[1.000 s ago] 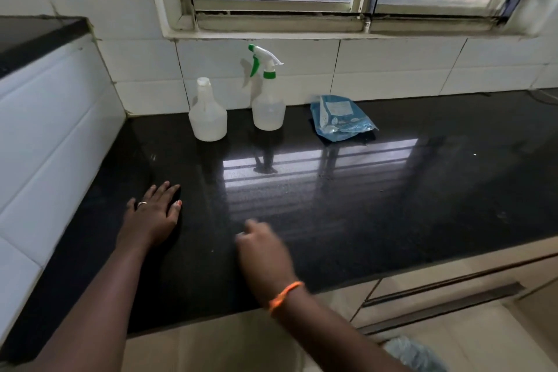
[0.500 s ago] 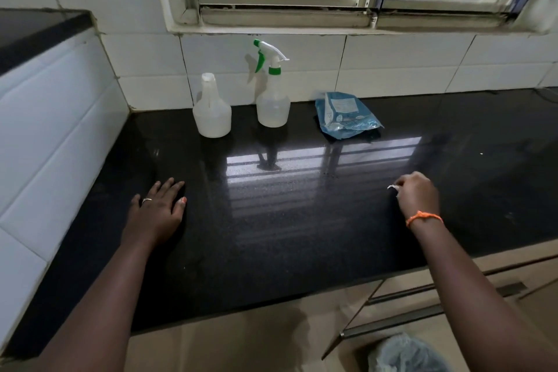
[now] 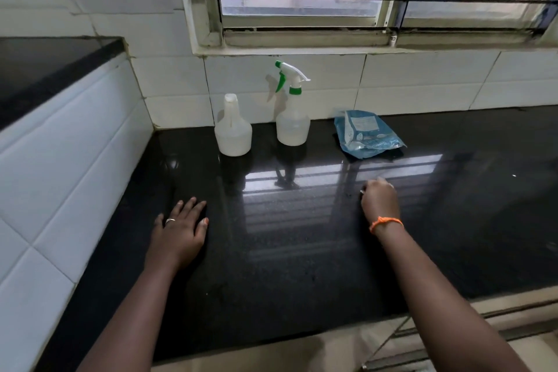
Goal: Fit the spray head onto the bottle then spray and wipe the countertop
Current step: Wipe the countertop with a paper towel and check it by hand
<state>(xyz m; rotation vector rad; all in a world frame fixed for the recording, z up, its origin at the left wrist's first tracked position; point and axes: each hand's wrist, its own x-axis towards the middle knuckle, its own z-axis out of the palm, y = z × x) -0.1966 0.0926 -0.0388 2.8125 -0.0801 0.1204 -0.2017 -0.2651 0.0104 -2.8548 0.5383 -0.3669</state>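
Item: clear plastic spray bottle w/ white-green trigger head (image 3: 292, 118), upright at backsplash, head fitted. L hand (image 3: 179, 231) flat, fingers spread, on glossy black granite countertop (image 3: 302, 251). R hand (image 3: 380, 202) fisted on small white wipe, mostly hidden. Risk: wipe too small, likely streaks.

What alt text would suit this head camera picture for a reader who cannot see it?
A person's right hand, fist closed around something small and white, presses on a black countertop while the left hand rests flat. Against the tiled wall stand a capped bottle, a spray bottle and a blue packet.
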